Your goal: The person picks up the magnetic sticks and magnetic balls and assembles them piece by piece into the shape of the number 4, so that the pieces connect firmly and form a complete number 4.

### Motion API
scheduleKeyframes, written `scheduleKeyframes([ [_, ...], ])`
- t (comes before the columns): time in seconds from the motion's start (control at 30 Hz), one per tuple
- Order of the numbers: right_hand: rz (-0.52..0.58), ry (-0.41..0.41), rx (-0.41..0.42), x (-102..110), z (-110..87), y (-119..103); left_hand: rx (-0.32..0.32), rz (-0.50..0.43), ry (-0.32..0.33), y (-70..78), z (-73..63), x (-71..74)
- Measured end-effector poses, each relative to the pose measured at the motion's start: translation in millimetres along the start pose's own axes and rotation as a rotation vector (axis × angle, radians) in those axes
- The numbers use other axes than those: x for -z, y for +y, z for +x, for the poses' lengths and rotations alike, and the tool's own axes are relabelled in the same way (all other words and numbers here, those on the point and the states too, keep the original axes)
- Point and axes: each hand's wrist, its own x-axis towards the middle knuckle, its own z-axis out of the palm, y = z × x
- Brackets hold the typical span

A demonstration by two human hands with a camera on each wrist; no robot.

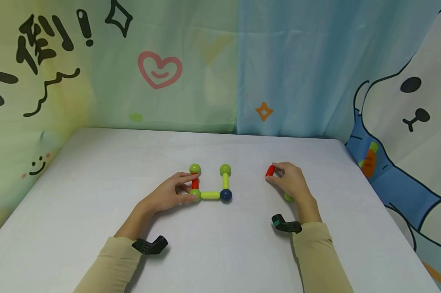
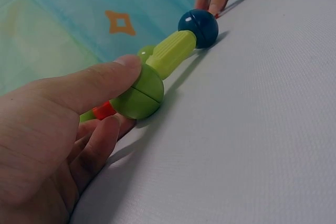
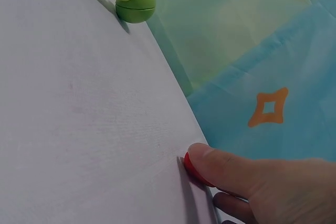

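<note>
A U-shaped construction toy piece of balls and rods lies on the table. My left hand (image 1: 173, 189) holds its left side, thumb on the near green ball (image 2: 140, 95) and fingers by the red rod (image 1: 195, 184) and the far green ball (image 1: 195, 169). A yellow-green rod (image 1: 210, 195) joins the near ball to a dark blue ball (image 1: 225, 195). From there another yellow-green rod (image 1: 225, 181) leads to a green ball (image 1: 225, 169). To the right, apart from this, my right hand (image 1: 290, 179) pinches a loose red rod (image 1: 270, 170) between thumb and fingers.
Another green ball (image 1: 288, 197) lies beside the right wrist, partly hidden by it. The white table (image 1: 220, 252) ends at the back against a printed curtain (image 1: 293, 61). Each wrist wears a black camera mount (image 1: 151, 245).
</note>
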Motion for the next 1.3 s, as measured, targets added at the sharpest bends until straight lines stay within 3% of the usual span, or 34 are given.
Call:
scheduleKeyframes([
  [0.57,0.04,0.011,0.046,5,1.2,-2,-0.005,-0.001,0.008,-1.0,-1.4,0.0],
  [0.83,0.066,0.019,0.138,1,-1.8,-19,0.011,-0.016,0.007,0.2,1.2,-1.6],
  [1.1,0.024,0.021,0.243,-8,-16.3,-36,0.018,-0.021,-0.001,0.0,3.1,-2.0],
  [1.3,0.119,-0.011,0.281,-22,-34.3,-48,0.019,-0.019,-0.001,0.4,2.4,-1.2],
])
